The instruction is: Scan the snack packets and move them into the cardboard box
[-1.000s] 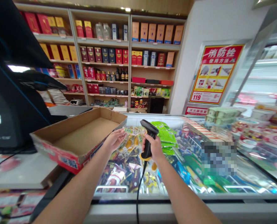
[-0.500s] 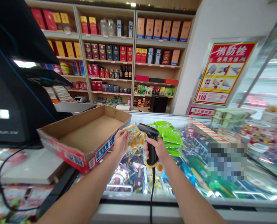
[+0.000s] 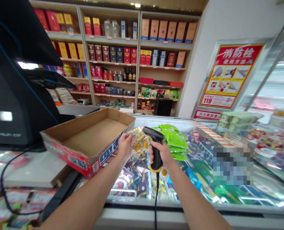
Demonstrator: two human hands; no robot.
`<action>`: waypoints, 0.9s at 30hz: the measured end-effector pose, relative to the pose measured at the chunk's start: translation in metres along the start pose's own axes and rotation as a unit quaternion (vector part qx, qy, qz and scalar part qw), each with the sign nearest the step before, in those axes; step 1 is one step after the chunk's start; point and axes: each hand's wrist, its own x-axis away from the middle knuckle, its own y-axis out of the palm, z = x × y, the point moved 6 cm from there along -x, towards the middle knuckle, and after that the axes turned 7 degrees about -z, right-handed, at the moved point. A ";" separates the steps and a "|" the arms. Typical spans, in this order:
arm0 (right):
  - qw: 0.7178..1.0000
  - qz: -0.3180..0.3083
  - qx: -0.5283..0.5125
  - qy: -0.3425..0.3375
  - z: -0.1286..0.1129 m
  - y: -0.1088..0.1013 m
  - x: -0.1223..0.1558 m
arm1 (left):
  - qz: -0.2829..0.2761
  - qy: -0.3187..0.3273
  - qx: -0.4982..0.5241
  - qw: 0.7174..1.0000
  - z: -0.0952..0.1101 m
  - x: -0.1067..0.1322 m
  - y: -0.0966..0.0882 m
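Observation:
My left hand (image 3: pixel 125 146) pinches a clear snack packet (image 3: pixel 139 140) with yellow pieces inside, held up over the glass-topped freezer (image 3: pixel 204 179). My right hand (image 3: pixel 163 154) is wrapped round the grip of a black corded barcode scanner (image 3: pixel 154 143), whose head points left at the packet, almost touching it. Several green packets (image 3: pixel 172 140) lie on the freezer glass just behind the scanner. An empty cardboard tray (image 3: pixel 89 140) sits to the left of my left hand.
A black register screen (image 3: pixel 14 95) stands at the left on a white counter (image 3: pixel 24 172), with a cable hanging down. Shelves of boxed goods (image 3: pixel 122 54) fill the back wall. A red poster (image 3: pixel 228 76) hangs at the right. More stacked goods (image 3: pixel 264 127) sit on the freezer's right.
My left hand has turned from flat under the packet to pinching it upright and raised it closer to the scanner head. The view shifted slightly to the left.

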 end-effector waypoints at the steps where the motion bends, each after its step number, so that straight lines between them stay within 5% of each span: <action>1: 1.000 -0.001 -0.001 0.000 0.000 0.000 0.000 | 0.001 -0.002 0.002 1.000 0.000 0.000 0.000; 13: 1.000 0.006 -0.004 -0.021 0.000 -0.001 -0.001 | 0.010 -0.013 -0.030 0.999 0.006 0.003 0.004; 21: 0.985 0.104 -0.074 -0.120 -0.020 -0.020 -0.001 | 0.074 -0.013 -0.110 0.991 0.009 0.002 0.007; 27: 0.973 0.128 -0.102 -0.164 -0.025 -0.031 -0.003 | 0.079 0.004 -0.236 0.969 0.006 -0.011 0.040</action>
